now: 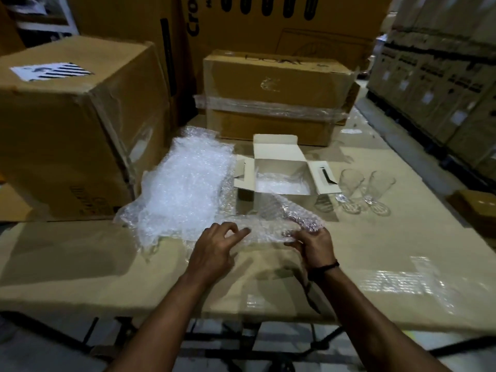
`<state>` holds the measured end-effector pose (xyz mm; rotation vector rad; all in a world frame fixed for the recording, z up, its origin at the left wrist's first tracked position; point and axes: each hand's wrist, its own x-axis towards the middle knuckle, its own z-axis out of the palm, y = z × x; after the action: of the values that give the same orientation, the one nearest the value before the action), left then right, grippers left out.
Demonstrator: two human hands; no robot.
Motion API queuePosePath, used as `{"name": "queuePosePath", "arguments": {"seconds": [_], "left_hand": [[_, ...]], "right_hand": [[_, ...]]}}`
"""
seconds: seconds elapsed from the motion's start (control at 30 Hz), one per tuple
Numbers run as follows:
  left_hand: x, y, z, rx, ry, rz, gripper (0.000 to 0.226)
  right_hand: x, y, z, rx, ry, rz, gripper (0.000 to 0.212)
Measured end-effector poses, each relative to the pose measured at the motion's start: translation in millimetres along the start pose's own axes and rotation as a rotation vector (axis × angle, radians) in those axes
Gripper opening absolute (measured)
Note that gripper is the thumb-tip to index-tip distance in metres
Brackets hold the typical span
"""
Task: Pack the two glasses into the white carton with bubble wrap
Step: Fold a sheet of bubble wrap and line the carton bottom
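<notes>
The white carton (279, 167) stands open in the middle of the table, flaps spread, with a layer of bubble wrap inside. Two clear stemmed glasses (351, 183) (379, 187) lie on their sides just right of it, feet toward me. A big crumpled pile of bubble wrap (185, 189) lies left of the carton. A loose sheet of bubble wrap (271, 224) stretches in front of the carton. My right hand (314, 245) pinches its right edge. My left hand (214, 245) rests on its left part, fingers apart.
A large brown box (72, 124) stands at the left, a taped brown box (276, 95) behind the carton. Stacked cartons (440, 84) line the right side. A small brown box (475, 208) sits at the right edge. The table's front edge (241, 318) is near me.
</notes>
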<state>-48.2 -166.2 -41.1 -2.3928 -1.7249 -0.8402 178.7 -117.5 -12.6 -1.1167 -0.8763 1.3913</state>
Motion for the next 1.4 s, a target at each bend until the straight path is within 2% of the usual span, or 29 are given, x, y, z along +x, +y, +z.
{"name": "queuePosePath", "arguments": {"seconds": [0.07,0.17,0.3,0.43,0.53,0.63,0.77,0.87,0.93,1.0,1.03,1.1,1.17,1.27,1.33,1.4], "left_hand": [[10.5,15.0,13.4,0.028,-0.003,0.082,0.053],[23.1,33.3,33.5,0.058,-0.035,0.093,0.045],[31.6,54.0,46.1,0.161,-0.265,0.055,0.039],[43.3,65.1,42.9,0.137,-0.452,0.011,0.051],[50.3,80.3,39.4,0.057,-0.443,-0.044,0.063],[57.8,99.4,54.0,0.055,-0.463,-0.068,0.063],[68.0,111.8,76.8,0.085,-0.639,-0.151,0.061],[72.7,114.5,81.9,0.068,-0.607,-0.161,0.059],[73.7,113.7,83.2,0.083,-0.584,-0.175,0.058],[72.0,111.3,83.8,0.063,-0.628,-0.188,0.058],[70.4,109.8,83.6,0.021,-0.625,-0.199,0.057],[67.7,105.1,80.8,-0.102,-0.495,-0.245,0.053],[63.9,97.2,70.4,-0.218,-0.248,-0.314,0.048],[51.0,70.8,51.7,-0.214,0.099,-0.423,0.036],[39.2,51.0,40.9,-0.129,0.130,-0.537,0.028],[26.9,35.0,35.1,-0.042,0.036,-0.622,0.021]], "right_hand": [[-7.5,-6.8,-21.6,-0.039,0.033,-0.074,0.028],[-8.1,-11.1,-48.1,0.005,0.133,-0.041,0.026],[-2.0,-8.3,-83.2,0.041,0.303,0.091,0.031],[5.8,-21.4,-107.2,0.120,0.324,0.172,0.017],[15.9,-30.4,-118.7,0.153,0.321,0.267,0.007],[24.7,-33.1,-127.2,0.043,0.366,0.282,0.010],[30.5,-32.0,-143.0,-0.316,0.369,0.211,0.015],[31.7,-32.1,-146.7,-0.295,0.355,0.164,0.025],[32.5,-32.1,-144.8,-0.141,0.309,0.155,0.025],[28.5,-33.4,-138.8,-0.122,0.240,0.087,0.027],[22.8,-35.9,-134.7,-0.228,0.199,-0.003,0.029],[9.4,-39.7,-124.2,-0.541,0.049,-0.216,0.035],[-5.4,-42.7,-105.3,-0.759,-0.127,-0.352,0.042],[-13.4,-40.9,-70.4,-1.063,-0.355,-0.568,0.055],[-11.9,-33.9,-47.6,-1.260,-0.477,-0.619,0.058],[-11.0,-20.1,-24.0,-1.402,-0.538,-0.624,0.058]]}}
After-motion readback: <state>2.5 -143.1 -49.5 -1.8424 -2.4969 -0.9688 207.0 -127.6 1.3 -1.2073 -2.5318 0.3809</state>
